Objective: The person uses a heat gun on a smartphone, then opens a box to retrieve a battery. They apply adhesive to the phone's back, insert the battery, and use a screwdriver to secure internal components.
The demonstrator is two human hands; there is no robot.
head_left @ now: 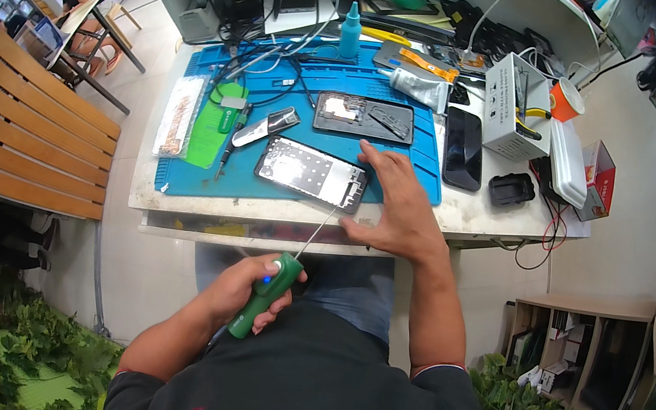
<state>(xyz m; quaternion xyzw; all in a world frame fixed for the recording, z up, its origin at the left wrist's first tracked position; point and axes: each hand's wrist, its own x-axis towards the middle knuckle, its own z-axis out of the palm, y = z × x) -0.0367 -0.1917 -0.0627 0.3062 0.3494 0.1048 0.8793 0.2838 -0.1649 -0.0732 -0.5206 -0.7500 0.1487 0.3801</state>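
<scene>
My left hand is wrapped round a green handheld tool, its thumb by a small blue light. A thin metal shaft runs from the tool up to the lower right edge of a phone frame. This frame lies tilted on the blue mat, its silvery inner side facing up. My right hand is open, thumb and fingers spread around the frame's right end; whether they touch it I cannot tell. Just beyond lies an opened phone body with its inner parts showing.
On the blue work mat lie a green-handled screwdriver, a silver-and-black tool, a white tube and a blue bottle. Rightward are a black phone and a white box. Loose cables cross the back.
</scene>
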